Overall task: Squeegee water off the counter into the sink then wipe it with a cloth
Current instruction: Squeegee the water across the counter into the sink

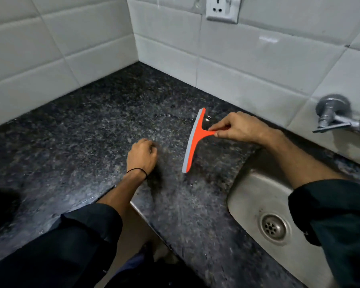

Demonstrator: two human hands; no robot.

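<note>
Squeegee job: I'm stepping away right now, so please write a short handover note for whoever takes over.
Right hand pinches the orange squeegee by its handle, blade over the counter just left of the sink; whether the blade touches it cannot be told.
Left hand is curled, holding nothing, over the counter.
Done: unclear; the counter's wetness cannot be judged.
Left: pull water into the sink, then wipe; no cloth in view.

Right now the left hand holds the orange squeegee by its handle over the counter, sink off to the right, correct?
No. The head view shows the right hand holding the orange squeegee by its handle over the counter; the left hand is curled and empty. The sink is off to the right.
</note>
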